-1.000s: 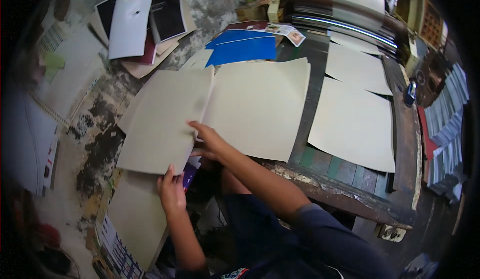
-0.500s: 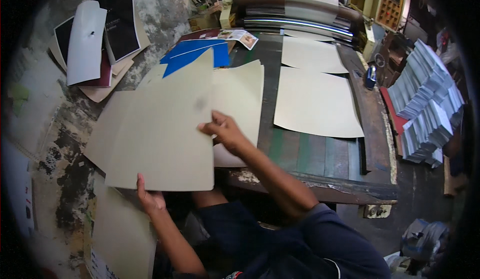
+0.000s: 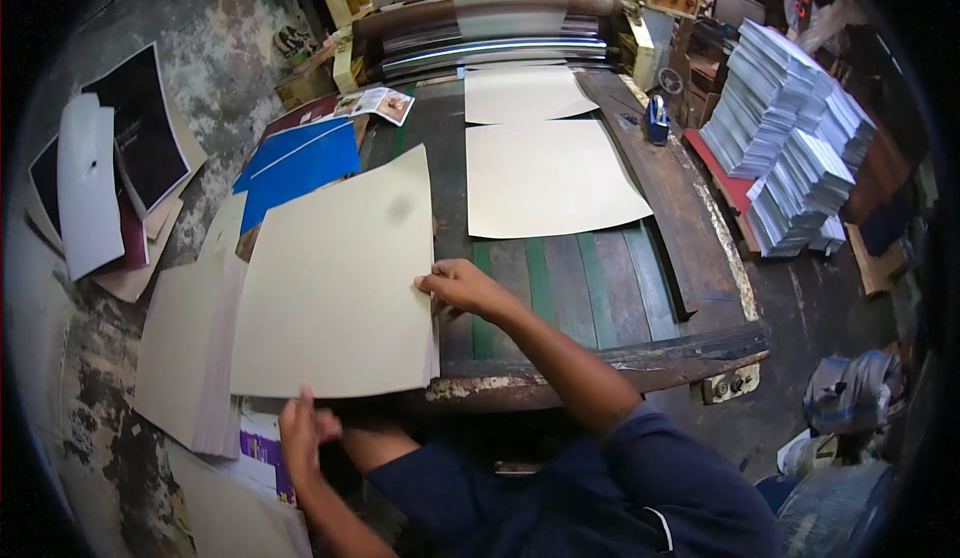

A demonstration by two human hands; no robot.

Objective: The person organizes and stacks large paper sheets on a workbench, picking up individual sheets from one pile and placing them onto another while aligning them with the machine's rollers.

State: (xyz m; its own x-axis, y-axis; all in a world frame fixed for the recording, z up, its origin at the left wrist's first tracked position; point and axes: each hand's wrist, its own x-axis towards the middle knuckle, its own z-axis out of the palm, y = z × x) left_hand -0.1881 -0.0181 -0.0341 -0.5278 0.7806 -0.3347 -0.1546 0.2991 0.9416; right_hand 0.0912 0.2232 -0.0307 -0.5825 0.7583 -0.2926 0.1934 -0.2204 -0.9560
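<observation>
A large cream board sheet point(image 3: 335, 278) with a faint grey smudge near its upper right lies over a stack at the near left of the machine bed. My right hand point(image 3: 462, 288) pinches its right edge, thumb on top and fingers at the side. My left hand point(image 3: 305, 430) is at the sheet's lower edge, slightly blurred, with one fingertip up against the edge and the other fingers loosely apart. Left of the sheet stands a thick stack of similar boards point(image 3: 188, 348). Two more cream sheets point(image 3: 550, 178) lie in line on the slatted bed point(image 3: 560, 298).
A roller machine point(image 3: 490, 48) stands at the far end of the bed. Blue sheets point(image 3: 300, 168) lie left of it, and black and white prints point(image 3: 90, 178) lie farther left. Tall stacks of pale bundles point(image 3: 775, 108) stand at right. A blue tape dispenser point(image 3: 656, 120) sits on the bed's right side.
The view has swung right. The held sheet, tilted before, has come down squarely over the stack with my right hand on its edge. The sheets on the bed have advanced toward the rollers.
</observation>
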